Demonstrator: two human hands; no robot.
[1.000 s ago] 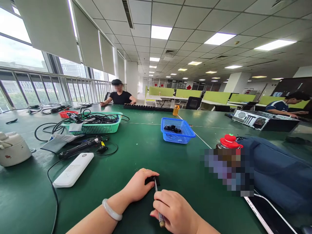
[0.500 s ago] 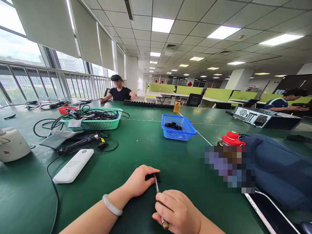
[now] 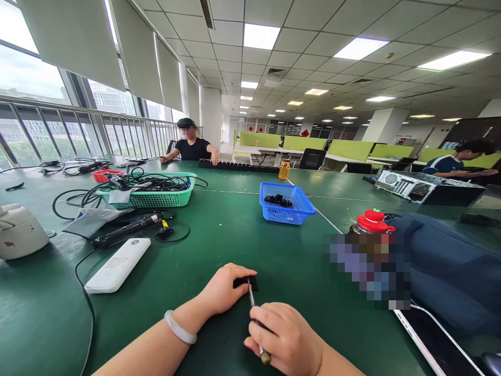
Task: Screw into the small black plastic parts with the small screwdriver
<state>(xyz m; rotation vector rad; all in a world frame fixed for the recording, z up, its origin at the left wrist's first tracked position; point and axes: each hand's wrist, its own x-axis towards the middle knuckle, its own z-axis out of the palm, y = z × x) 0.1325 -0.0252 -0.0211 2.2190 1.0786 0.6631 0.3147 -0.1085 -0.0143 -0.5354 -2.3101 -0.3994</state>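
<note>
My left hand point(image 3: 226, 288), with a pale bangle on its wrist, is closed on a small flat black piece point(image 3: 253, 283) and holds it against the green tabletop. Most of that piece is hidden under the fingers, so its kind does not show. My right hand point(image 3: 279, 334) grips a screwdriver point(image 3: 251, 295) with a slim metal shaft. Its tip rests on the black piece, close to my left fingertips, and the round brownish end of the handle point(image 3: 265, 358) sticks out below my fingers.
A blue basket point(image 3: 287, 213) with small black parts stands ahead. To the left are a green basket point(image 3: 164, 198) heaped with cables and a white power bank point(image 3: 119, 265). A dark blue bag point(image 3: 442, 271), a red-lidded jar point(image 3: 373, 222) and a phone point(image 3: 438, 334) lie right.
My hands, the black piece and the screwdriver stay almost in place; my right hand has shifted very slightly. Across the table, a person's hand has lowered onto the long black strip.
</note>
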